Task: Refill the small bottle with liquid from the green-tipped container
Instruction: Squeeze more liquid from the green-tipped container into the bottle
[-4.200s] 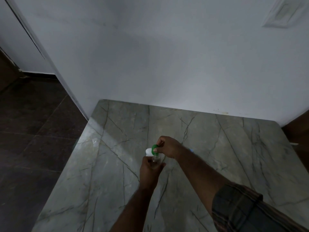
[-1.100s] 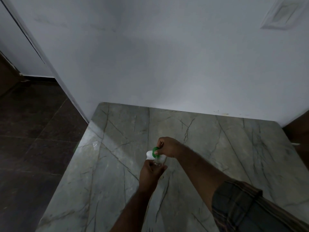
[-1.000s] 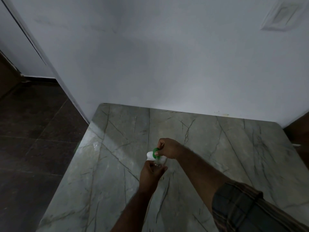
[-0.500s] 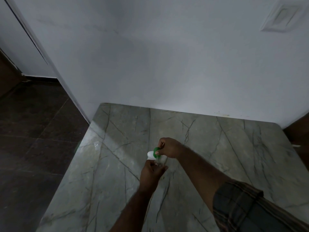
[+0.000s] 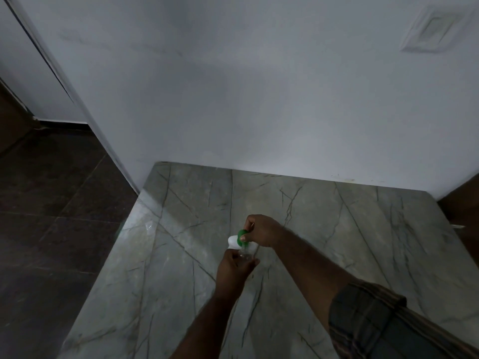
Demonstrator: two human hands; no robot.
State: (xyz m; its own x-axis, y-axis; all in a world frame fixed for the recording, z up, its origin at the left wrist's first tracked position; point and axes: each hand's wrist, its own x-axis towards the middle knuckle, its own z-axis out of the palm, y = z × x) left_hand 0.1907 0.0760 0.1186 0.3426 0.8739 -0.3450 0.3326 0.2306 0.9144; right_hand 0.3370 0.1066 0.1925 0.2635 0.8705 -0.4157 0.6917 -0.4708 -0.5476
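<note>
In the head view, the left hand is gripping the small clear plastic bottle with curled fingers, over the middle of the grey-green veined marble tabletop. The right hand is pinching the white container with green tip, tilted just above the bottle's mouth (the liquid inside is too dim to see). A plaid sleeve is covering the right upper arm.

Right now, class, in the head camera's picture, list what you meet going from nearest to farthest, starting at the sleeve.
sleeve → left hand, gripping the small bottle → small bottle → container with the green tip, tilted over the bottle and held by the right hand → wall
</note>
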